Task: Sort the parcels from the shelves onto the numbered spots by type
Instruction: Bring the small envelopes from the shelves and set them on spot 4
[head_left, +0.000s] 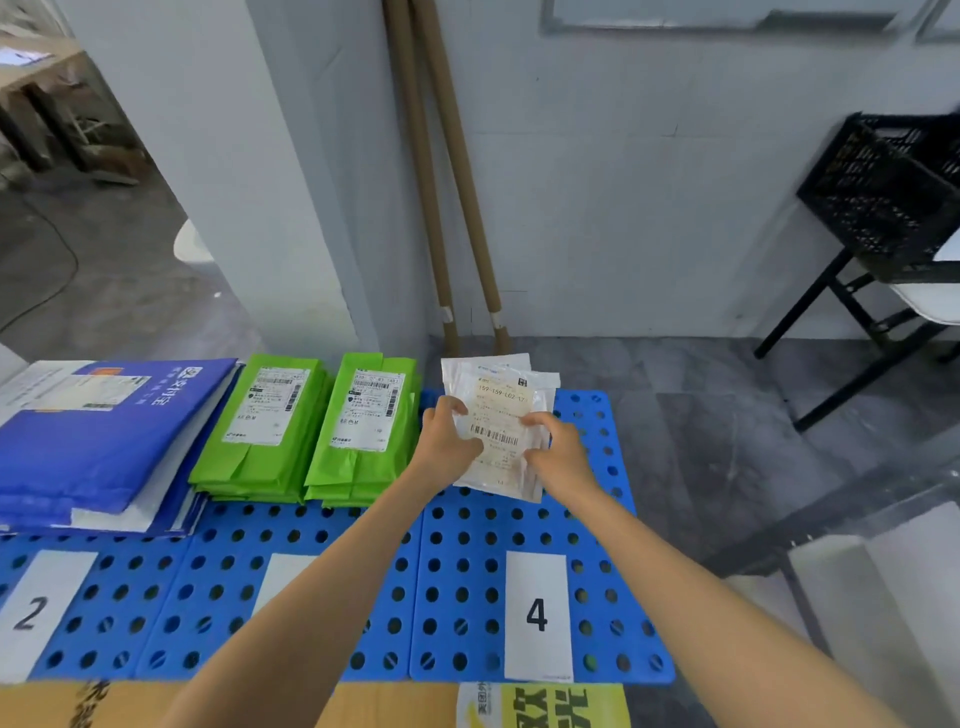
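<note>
**Hands.** Both hands are on one white parcel (501, 431) at the far end of the board section marked 4. The left hand (447, 436) grips its left edge with the thumb on top. The right hand (561, 447) grips its right edge in the same way. The parcel lies face up and carries one printed label with a barcode. Behind it show the edges of at least two more white parcels (519, 364). Whether the held one rests on them or is lifted clear cannot be told.

**Board.** The blue perforated board (467, 571) shows three sections side by side.

**Number cards.** Three are in view:
- card "2" (31, 613) on the left section
- card "4" (537, 616) on the right section
- a middle card (283, 571), its number covered by the left forearm

**Sorted parcels.**
- Green: two stacks, the left green stack (265, 421) and the right green stack (366, 431). They stand just beside each other at the far end of the middle section, each with its label up. The count per stack cannot be read.
- Blue: one stack of blue mailers (104, 441), behind card "2". It has several layers, and the number cannot be read.

**Surroundings.**
- Two brown cardboard tubes (431, 182) lean against the wall.
- One black crate (893, 192) sits on a folding stand (831, 312) at the right.
- One cardboard box (41, 706) lies at the near edge.
</note>
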